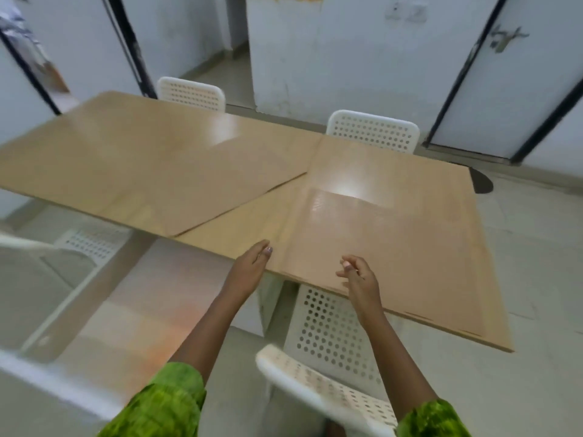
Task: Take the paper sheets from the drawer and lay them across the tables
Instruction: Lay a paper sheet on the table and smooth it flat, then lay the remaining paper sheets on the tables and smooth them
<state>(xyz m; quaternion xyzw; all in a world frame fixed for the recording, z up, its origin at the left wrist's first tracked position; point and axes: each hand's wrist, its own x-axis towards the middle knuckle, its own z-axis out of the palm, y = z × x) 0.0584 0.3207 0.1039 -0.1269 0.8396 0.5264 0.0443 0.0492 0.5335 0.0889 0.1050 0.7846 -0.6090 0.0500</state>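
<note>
**A:** Where do we have our hands?

**B:** Both reach past the near chair [331, 335]. Our left hand [249, 269] is at the counter [239, 212] edge, just left of the chair. Its thumb touches the corner of the right sheet [385, 244], but we cannot tell if it pinches.

**A:** And our right hand?

**B:** Our right hand [359, 279] hovers above the chair's back, fingers loosely curled, holding nothing.

**A:** The paper?

**B:** We see 2 brown sheets lying flat. The right sheet is just beyond the chair, and the left sheet [142, 171] is well to the chair's left.
</note>
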